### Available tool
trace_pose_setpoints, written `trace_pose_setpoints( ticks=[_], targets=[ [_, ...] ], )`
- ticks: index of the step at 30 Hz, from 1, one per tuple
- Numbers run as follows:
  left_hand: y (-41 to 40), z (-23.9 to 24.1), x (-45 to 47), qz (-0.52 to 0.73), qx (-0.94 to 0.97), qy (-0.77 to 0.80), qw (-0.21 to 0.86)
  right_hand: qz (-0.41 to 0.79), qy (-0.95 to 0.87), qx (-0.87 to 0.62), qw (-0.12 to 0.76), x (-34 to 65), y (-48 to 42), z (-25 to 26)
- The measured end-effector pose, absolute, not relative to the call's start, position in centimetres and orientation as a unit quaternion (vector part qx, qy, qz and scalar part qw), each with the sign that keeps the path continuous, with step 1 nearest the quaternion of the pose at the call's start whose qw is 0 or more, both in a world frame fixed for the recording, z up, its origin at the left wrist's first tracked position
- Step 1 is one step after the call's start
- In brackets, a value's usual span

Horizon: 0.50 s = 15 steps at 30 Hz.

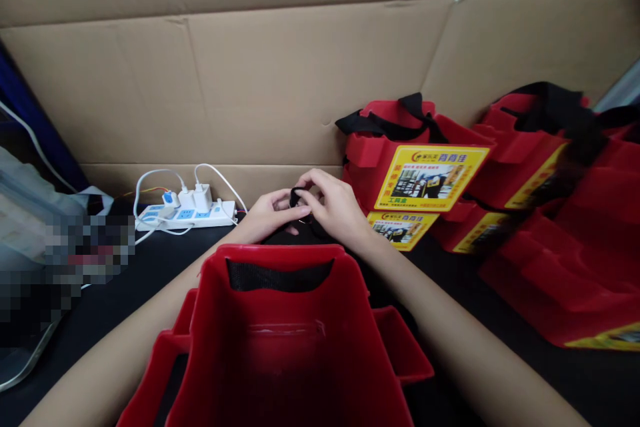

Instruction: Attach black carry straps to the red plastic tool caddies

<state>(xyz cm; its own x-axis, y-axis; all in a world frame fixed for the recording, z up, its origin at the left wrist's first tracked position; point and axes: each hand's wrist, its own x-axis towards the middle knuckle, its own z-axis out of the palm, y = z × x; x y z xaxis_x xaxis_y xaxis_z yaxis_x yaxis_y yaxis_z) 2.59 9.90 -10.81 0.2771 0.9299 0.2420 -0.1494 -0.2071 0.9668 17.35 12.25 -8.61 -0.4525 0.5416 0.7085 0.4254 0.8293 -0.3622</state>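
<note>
A red fabric tool bag [280, 353] stands open right in front of me on the black table [150, 280], with a black strap band [277, 276] across its far inner wall. Beyond its far rim, my left hand [273, 213] and my right hand [335, 203] meet, fingers pinched together on a black strap end [296, 197] of the bag. Both forearms run along either side of the bag.
A white power strip [187, 213] with chargers and white cables lies at the back left. Several red tool bags with yellow labels [430, 177] are piled at the right. A cardboard wall [280, 80] closes off the back. A clear plastic-wrapped bundle [25, 213] sits at the left edge.
</note>
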Motion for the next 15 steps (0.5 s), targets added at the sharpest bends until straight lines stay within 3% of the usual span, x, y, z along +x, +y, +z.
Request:
trace_pose_setpoints(
  ticks=[8, 15],
  targets=[
    [10.3, -11.7, 2.3, 0.513, 0.547, 0.367, 0.550, 0.008, -0.719, -0.311, 0.622, 19.2, 13.1, -6.7],
    [10.5, -11.6, 2.1, 0.538, 0.504, 0.384, 0.556, 0.074, -0.625, -0.294, 0.719, 20.7, 13.6, -5.2]
  ],
)
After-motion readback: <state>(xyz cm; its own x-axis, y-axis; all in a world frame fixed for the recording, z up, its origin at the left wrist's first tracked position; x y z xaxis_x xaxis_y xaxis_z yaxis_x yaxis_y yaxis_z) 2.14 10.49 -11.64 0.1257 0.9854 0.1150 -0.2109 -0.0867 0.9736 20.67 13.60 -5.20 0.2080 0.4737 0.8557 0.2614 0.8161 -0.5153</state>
